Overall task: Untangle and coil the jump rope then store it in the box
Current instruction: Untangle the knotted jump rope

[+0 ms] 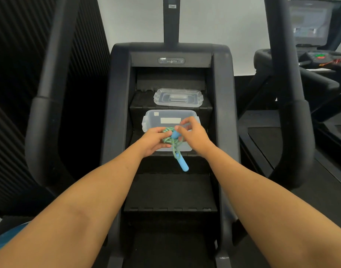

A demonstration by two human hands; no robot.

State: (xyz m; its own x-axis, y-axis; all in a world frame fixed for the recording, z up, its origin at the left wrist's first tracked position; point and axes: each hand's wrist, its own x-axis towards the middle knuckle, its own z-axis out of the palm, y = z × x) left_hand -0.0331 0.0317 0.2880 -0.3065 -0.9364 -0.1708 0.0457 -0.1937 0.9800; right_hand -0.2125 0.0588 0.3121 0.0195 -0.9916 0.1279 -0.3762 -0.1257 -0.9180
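A green braided jump rope (170, 140) with blue handles is bundled between my hands, just over the front edge of the clear plastic box (156, 118). My left hand (155, 140) grips the coiled bundle from the left. My right hand (193, 133) pinches one blue handle (175, 134) at the top of the bundle. The other blue handle (182, 163) hangs down below on a short length of rope. The box stands open on a black step of a stair-climber machine.
The box's clear lid (178, 97) lies on the step above. Black side rails (49, 93) of the stair climber rise left and right. A lower step (171, 192) lies in front. A treadmill console (320, 57) stands at the right.
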